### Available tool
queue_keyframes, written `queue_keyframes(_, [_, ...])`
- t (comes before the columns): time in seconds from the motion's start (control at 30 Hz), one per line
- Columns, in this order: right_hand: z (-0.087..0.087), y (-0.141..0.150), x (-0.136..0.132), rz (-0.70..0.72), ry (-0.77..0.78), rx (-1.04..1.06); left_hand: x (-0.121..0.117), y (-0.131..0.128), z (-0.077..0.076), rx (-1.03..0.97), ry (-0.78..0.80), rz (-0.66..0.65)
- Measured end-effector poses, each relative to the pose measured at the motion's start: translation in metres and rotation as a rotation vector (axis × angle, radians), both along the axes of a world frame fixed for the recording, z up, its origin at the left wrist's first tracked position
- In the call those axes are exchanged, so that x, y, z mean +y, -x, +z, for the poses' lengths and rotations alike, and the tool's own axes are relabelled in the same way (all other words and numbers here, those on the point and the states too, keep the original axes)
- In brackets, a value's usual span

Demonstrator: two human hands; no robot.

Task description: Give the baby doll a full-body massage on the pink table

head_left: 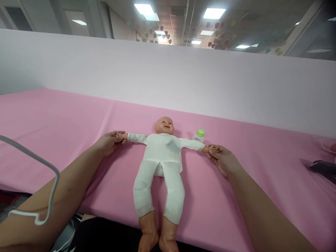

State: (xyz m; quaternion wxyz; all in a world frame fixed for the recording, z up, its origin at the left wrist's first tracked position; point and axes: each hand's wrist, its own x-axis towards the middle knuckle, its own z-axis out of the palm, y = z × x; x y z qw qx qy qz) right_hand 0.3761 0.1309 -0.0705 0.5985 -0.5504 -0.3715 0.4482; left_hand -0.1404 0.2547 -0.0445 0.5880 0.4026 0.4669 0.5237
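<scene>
A baby doll (164, 150) with a white cloth body lies on its back, head away from me, both arms stretched out sideways. My left hand (109, 142) is closed on the doll's hand at the left, thumb on top. At the right, my right hand (223, 159) pinches the doll's other hand between thumb and fingers. The doll's bare feet hang over the near edge, close to my lap. Just behind the doll's arm on the right stands a small clear bottle (198, 135) with a green cap, its lower part hidden by that arm.
A pink sheet (78, 119) covers the table, with a white partition (168, 77) along its far side. A dark object (324, 168) lies at the right edge. A white cable (54, 175) crosses in front of my left forearm.
</scene>
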Motion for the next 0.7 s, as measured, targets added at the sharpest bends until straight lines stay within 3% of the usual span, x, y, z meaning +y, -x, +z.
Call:
queue_keyframes(0.2, [0.003,-0.003,-0.003,0.052,0.116,-0.084,-0.002,0.000,0.002,0.038,-0.034,0.020])
queue_keyframes(0.53, [0.015,0.015,-0.009,0.042,0.093,-0.080,0.000,0.004,0.002,0.081,-0.010,0.014])
queue_keyframes(0.7, [0.010,0.011,-0.005,-0.009,0.077,-0.032,-0.003,0.002,0.006,0.057,0.010,0.037])
